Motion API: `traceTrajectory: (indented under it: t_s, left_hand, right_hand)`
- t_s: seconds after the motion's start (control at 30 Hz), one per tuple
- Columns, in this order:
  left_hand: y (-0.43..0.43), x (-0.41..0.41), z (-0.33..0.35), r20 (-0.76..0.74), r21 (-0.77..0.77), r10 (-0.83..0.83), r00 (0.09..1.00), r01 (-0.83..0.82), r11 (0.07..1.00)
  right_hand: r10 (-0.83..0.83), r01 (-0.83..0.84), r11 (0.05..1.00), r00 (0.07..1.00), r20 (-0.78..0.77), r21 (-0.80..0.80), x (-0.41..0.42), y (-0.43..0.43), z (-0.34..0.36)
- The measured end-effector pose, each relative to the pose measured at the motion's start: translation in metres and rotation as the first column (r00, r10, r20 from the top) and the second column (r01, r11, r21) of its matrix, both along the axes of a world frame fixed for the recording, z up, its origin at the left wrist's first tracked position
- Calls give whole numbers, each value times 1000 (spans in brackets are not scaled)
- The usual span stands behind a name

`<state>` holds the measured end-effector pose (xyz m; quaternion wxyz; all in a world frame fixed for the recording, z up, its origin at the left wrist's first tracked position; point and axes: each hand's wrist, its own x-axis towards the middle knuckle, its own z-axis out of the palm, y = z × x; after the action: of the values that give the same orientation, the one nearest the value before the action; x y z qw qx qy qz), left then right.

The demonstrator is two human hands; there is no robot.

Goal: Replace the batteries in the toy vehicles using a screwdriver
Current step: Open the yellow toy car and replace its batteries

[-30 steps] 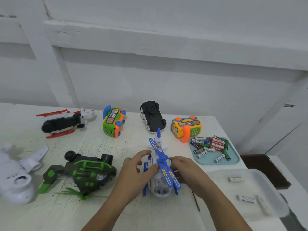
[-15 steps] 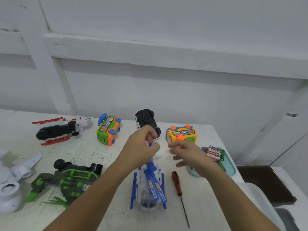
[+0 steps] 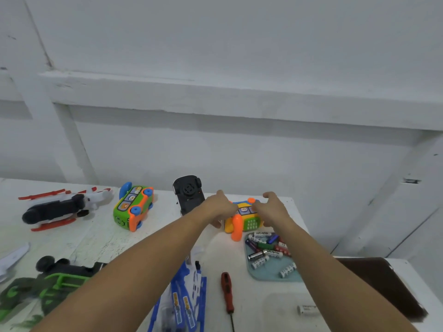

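At the bench's (image 3: 96, 238) far edge, the yellow toy (image 3: 247, 221) is gripped by the left hand (image 3: 219, 207) and right hand (image 3: 274, 210), fingers (image 3: 258, 207) curled round its ends. It is likely wanted near the screwdriver (image 3: 226, 292).

The left hand (image 3: 219, 207) and right hand (image 3: 273, 209) grip the yellow toy vehicle (image 3: 249, 222); the screwdriver (image 3: 226, 291) lies at its six o'clock, batteries (image 3: 263, 254) at five.
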<state>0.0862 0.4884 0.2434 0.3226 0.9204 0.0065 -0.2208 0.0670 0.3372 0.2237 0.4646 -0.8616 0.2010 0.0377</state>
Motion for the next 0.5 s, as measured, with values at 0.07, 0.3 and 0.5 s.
traceTrajectory:
  t_s: [0.07,0.3,0.5]
  left_hand:
    - [-3,0,-3,-40,-35,22,999,-23,999]
    - [-2,-5,-5,-136,-260,103,985,-135,956]
    - [1,-18,13,2,-556,254,967,-210,804]
  right_hand:
    - [23,-21,999,998,-62,38,2,0,-2]
    - [6,2,983,999,-46,185,1,-3,-5]
    - [-88,16,916,983,160,400,-16,-12,20]
